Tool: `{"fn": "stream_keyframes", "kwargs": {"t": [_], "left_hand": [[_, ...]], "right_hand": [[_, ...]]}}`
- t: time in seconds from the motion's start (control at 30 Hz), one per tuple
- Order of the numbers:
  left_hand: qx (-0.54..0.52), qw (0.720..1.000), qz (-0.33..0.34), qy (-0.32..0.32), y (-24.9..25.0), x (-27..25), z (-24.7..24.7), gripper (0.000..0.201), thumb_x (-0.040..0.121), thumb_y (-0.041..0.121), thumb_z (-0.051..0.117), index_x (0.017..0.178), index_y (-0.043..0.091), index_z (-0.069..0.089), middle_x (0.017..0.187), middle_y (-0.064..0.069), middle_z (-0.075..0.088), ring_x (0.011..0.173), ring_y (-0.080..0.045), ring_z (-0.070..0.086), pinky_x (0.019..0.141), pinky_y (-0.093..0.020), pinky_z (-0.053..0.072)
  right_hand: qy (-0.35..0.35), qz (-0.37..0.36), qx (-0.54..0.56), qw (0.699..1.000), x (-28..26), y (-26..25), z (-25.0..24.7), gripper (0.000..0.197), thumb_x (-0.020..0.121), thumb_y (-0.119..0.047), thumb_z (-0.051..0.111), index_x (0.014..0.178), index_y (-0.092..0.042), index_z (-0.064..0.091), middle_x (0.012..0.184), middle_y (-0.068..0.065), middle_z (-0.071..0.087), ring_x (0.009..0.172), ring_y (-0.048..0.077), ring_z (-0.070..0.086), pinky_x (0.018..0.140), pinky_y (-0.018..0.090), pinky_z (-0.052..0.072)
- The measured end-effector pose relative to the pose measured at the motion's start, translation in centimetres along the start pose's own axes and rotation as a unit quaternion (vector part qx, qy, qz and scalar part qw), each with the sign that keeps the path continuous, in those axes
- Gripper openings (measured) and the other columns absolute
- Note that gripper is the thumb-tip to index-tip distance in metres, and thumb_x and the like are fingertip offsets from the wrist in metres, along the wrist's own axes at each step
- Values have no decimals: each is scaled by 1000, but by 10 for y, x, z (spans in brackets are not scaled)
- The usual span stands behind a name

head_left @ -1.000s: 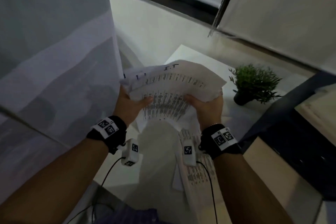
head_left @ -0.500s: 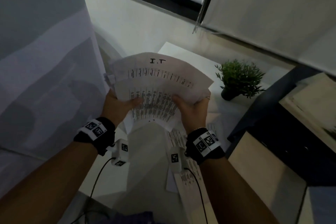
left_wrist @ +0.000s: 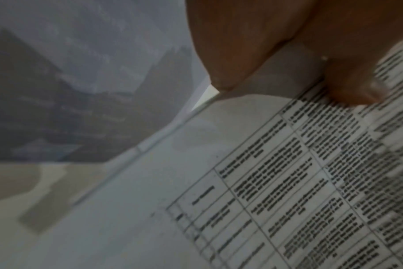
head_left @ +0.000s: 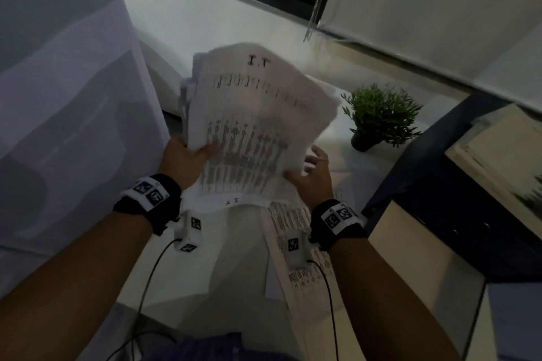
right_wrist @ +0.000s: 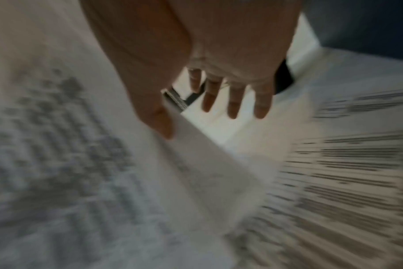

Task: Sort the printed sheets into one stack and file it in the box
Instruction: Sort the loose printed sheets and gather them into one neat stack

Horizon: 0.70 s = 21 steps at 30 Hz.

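Observation:
A thick, uneven stack of printed sheets with tables of text is held up over the white table, blurred by motion. My left hand grips its lower left edge, and in the left wrist view its thumb presses on the top sheet. My right hand is at the stack's lower right corner. Its fingers are straight and spread and hold nothing, with only the thumb by a sheet's edge. More printed sheets lie on the table under my right wrist.
A small potted plant stands on the white table at the right. A dark blue box-like unit with a pale top sits further right. On the left a large pale panel stands close. Window blinds hang behind.
The stack has tipped up and risen in my left hand. My right hand has let go of its right edge and spread its fingers.

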State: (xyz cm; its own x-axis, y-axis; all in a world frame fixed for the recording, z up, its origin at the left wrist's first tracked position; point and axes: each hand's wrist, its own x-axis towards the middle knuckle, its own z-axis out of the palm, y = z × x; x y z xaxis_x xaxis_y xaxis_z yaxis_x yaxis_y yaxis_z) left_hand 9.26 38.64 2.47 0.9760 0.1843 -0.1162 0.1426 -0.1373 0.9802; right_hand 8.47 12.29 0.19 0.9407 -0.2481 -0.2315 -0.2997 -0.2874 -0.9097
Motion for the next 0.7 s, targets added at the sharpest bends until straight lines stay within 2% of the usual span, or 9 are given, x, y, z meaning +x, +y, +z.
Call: {"fn": "stream_keyframes", "kwargs": {"t": [0.07,0.13,0.23,0.33,0.43,0.5,0.6,0.63,0.7], "left_hand": [[24,999,19,12,10,4,-6,30,85,24,74,108,5,70,103,-10,69,89,-22,65,84,-31,51],[49,998,18,27,10,10,-15,24,85,24,73,101,6,69,97,-11,68,86,-22,62,80,-33,49],[76,996,-28,28,-3,12,-33,21,83,26,76,94,9,70,98,-15,70,91,-27,64,87,-41,53],[63,994,-85,21,-16,4,-47,12,81,22,77,89,18,70,92,0,69,89,-23,66,91,-38,51],[34,993,-112,23,-26,-8,-54,20,83,13,75,102,10,70,93,0,68,82,-13,64,89,-32,49],[21,993,-115,34,-32,-12,-58,14,82,12,75,94,16,70,103,-8,69,81,-10,67,84,-27,52],[-1,991,-124,49,-31,-15,-62,13,81,15,76,92,19,70,97,-2,70,83,-9,69,90,-32,51],[-4,991,-125,51,-32,-15,-62,14,82,15,75,95,17,70,93,4,69,76,-2,68,89,-30,51],[-4,991,-119,60,-31,-15,-62,28,86,11,71,112,5,65,96,1,65,59,11,63,72,-14,51]], "right_hand": [[38,90,-179,979,11,28,-17,91,76,-18,83,149,-13,29,145,12,41,130,33,48,102,39,46],[40,197,-319,926,14,50,-32,100,75,-30,84,151,-10,23,152,17,29,136,41,38,106,47,41],[3,287,-402,869,10,75,-48,119,71,-51,83,155,-12,9,159,20,13,144,44,21,114,55,31],[-42,326,-461,825,4,85,-54,136,70,-81,61,156,-6,-12,163,21,-2,150,41,8,117,56,22],[-32,344,-447,825,5,83,-44,140,62,-94,47,156,-9,-12,163,20,-8,151,41,1,118,58,14],[-16,350,-425,835,8,81,-35,138,62,-94,47,157,-11,-10,164,19,-7,151,41,2,116,60,15],[3,340,-415,844,7,74,-29,138,64,-90,54,157,-8,-6,162,20,1,149,41,10,114,58,22],[7,336,-415,845,8,75,-28,139,63,-88,59,156,-6,-5,161,20,4,148,41,12,114,57,24],[17,340,-407,848,6,76,-26,143,58,-84,68,155,-5,-1,159,18,10,146,40,18,114,54,29]]}}
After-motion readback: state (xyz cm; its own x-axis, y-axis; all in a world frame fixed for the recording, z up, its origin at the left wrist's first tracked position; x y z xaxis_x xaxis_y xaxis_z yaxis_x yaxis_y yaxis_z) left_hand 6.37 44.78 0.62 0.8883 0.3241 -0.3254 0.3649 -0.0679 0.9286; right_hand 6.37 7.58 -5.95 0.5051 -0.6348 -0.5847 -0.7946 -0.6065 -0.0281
